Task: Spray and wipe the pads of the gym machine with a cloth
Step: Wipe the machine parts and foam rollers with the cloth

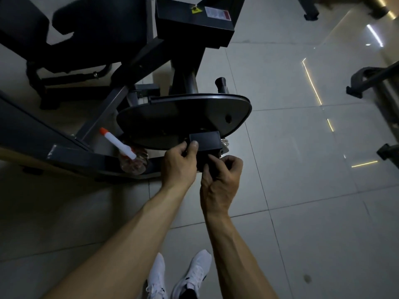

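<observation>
My left hand [180,164] pinches the near left corner of a black box-shaped block [205,140] with thumb and fingers. The block sits under the machine's round black plate [183,117]. My right hand [222,180] is just right of it, fingers curled round a dark wad, seemingly the cloth [208,166], pressed against the block's underside. A clear spray bottle [133,164] with a white nozzle and orange tip stands on the machine's base frame, left of my left hand. Black pads [101,18] show at the top left.
The grey steel frame [90,157] runs across the left at floor level. A black housing with a warning sticker [194,20] stands behind the plate. Other machine parts [367,80] line the right edge. My white shoes [194,275] stand on pale tiles.
</observation>
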The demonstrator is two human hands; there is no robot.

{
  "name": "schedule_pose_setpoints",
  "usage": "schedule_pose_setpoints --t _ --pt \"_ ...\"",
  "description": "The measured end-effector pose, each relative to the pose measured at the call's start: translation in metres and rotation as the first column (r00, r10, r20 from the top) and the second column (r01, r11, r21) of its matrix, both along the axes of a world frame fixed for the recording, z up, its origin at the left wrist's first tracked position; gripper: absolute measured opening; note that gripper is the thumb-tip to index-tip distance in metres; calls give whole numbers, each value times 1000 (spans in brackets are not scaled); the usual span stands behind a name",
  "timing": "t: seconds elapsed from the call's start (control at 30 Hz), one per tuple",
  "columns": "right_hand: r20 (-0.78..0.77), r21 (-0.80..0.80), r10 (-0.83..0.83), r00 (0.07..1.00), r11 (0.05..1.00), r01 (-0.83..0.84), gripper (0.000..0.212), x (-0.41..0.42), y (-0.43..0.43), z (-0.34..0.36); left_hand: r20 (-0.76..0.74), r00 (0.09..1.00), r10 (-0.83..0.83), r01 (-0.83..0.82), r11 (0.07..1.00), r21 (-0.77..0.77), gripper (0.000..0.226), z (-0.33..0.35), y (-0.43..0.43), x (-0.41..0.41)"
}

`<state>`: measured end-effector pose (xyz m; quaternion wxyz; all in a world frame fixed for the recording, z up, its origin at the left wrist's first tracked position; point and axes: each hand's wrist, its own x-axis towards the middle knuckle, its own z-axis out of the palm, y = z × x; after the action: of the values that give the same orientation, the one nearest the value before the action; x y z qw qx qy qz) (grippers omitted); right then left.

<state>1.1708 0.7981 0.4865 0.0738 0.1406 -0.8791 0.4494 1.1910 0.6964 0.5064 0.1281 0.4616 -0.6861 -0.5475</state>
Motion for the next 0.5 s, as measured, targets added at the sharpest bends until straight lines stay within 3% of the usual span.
schedule_pose_setpoints --t 0.17,0.3,0.43,0.5 --pt "4 57 89 996 994 -89 20 0 0 1 0 1000 4 -4 1000 -8 50 0 -2 0" --pt "31 -95 -120 992 988 123 17 -7 1 6 -6 1000 -4 4 1000 -13 44 4 2 1" --pt "51 -1 61 997 998 -61 18 1 -1 2 -9 1000 -7 7 999 -40 40 7 3 2" --pt "82 -103 -14 997 994 22 17 -1 0 4 -17 1000 -17 17 999 -35 43 5 3 3"
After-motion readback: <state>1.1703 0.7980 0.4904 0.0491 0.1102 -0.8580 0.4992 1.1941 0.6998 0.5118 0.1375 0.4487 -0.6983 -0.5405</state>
